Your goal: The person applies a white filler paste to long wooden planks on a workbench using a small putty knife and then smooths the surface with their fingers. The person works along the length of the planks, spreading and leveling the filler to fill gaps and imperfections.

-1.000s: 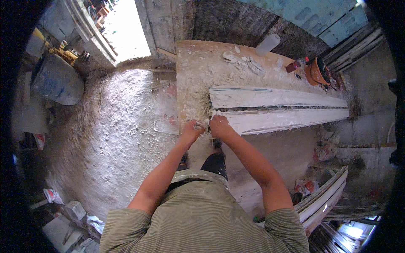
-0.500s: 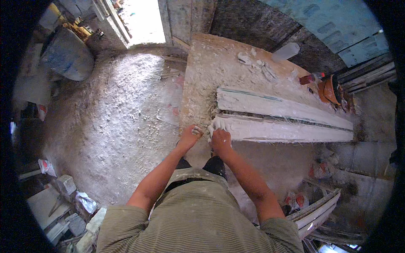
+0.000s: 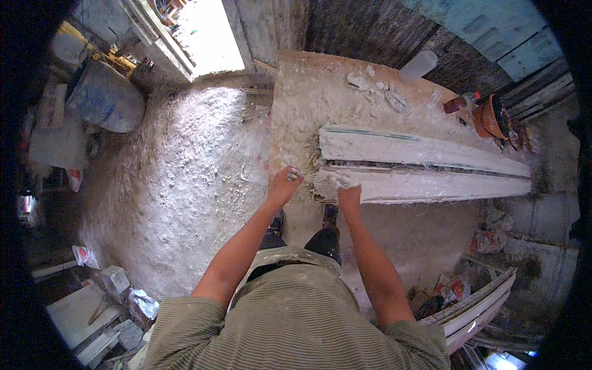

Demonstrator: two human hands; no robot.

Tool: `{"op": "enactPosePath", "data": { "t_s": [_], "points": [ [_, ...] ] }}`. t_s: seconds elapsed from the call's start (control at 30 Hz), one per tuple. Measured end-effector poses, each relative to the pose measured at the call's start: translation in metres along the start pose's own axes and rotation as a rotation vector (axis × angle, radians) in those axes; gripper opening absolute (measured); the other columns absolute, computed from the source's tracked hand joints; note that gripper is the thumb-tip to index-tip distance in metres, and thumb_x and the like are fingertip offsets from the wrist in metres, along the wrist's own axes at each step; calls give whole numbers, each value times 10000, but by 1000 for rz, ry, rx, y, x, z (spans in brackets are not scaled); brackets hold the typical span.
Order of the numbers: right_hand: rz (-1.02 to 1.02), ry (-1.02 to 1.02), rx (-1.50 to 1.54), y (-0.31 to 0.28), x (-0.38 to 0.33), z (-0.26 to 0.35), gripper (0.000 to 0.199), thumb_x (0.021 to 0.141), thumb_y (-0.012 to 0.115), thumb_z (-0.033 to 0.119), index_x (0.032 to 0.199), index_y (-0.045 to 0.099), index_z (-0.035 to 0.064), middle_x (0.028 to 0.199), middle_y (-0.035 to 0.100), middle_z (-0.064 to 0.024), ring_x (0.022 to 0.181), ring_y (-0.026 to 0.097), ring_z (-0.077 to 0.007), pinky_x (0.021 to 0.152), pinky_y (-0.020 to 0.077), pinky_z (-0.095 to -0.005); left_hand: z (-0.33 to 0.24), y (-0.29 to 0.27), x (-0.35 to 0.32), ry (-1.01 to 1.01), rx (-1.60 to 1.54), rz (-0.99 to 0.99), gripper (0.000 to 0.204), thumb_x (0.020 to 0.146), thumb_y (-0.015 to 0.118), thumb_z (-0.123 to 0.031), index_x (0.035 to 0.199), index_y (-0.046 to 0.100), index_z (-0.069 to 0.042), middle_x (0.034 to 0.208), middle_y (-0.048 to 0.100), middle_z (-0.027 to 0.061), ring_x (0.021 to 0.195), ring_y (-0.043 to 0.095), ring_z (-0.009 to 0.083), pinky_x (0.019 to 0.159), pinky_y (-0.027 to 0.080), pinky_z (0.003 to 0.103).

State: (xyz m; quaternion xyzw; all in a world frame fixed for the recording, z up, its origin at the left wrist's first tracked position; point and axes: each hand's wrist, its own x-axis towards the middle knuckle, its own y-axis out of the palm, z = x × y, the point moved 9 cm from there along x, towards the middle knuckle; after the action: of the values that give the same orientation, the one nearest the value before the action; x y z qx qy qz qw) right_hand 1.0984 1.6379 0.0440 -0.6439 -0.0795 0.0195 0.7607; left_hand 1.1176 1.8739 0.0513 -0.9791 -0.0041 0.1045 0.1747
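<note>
Two long, white plaster-like strips lie side by side on the worktable, a far strip (image 3: 394, 145) and a near strip (image 3: 425, 186), with a dark gap between them. Loose fibres stick out along the near one's front edge. My right hand (image 3: 348, 190) is at the left part of this near strip, its fingers coated white and blurred against the white surface. Just off the strips' left end, my left hand (image 3: 287, 182) has its fingers curled in, with white matter on them. Whether it holds anything is hidden.
The worktable (image 3: 296, 92) is crusted with white residue. Toward its back stand a translucent white container (image 3: 419, 65), a bottle of red liquid (image 3: 455, 105) and an orange bucket (image 3: 490, 117). A blue barrel (image 3: 108, 95) stands far left; slatted wood (image 3: 478, 308) lies at the lower right.
My right hand has slid to the right along the near strip, away from its left end. My left hand has shifted slightly right and away from me, still curled. The view has shifted a little.
</note>
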Motion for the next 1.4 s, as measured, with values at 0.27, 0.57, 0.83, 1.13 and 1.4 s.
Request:
{"op": "enactPosePath", "data": {
  "t_s": [0.27, 0.57, 0.83, 1.13, 1.4],
  "points": [
    [-154, 1007, 1509, 99, -51, -182, 301, 936, 570, 268, 925, 700, -3, 756, 671, -150, 648, 652, -259, 630, 512, -449, -9, 15, -18, 31, 223, 94, 298, 840, 756, -284, 1023, 678, -64, 931, 703, 153, 873, 677, 297, 814, 530, 403],
    [-464, 1098, 1238, 62, -47, -347, 389, 928, 637, 338, 998, 711, -37, 886, 707, -152, 778, 674, -244, 668, 533, -417, 0, 20, -15, -33, 226, 179, 298, 815, 753, -237, 1005, 665, -26, 965, 691, 214, 945, 660, 385, 826, 504, 456],
    [98, 553, 108, 1, -52, -218, 506, 949, 562, 407, 1151, 624, -53, 1023, 673, -232, 950, 644, -376, 881, 485, -519, -7, 21, -18, -107, 225, 197, 246, 838, 737, -235, 974, 667, -41, 875, 703, 143, 830, 678, 286, 772, 515, 413],
    [-25, -33, 227, -75, -30, 62, 506, 957, 540, 395, 1164, 638, -56, 1455, 486, -234, 1304, 506, -384, 1155, 308, -485, -11, 1, -24, -111, 229, 149, 316, 848, 742, -205, 1092, 626, -40, 1025, 667, 179, 979, 633, 307, 875, 482, 440],
    [440, 520, 266, -45, -72, 16, 475, 877, 632, 339, 1128, 620, -64, 1112, 629, -286, 1050, 637, -403, 938, 495, -501, -89, 36, -33, 628, 396, 284, 440, 943, 605, -194, 1367, 519, -114, 1324, 571, 204, 1242, 515, 391, 1078, 365, 517]
  ]
}}
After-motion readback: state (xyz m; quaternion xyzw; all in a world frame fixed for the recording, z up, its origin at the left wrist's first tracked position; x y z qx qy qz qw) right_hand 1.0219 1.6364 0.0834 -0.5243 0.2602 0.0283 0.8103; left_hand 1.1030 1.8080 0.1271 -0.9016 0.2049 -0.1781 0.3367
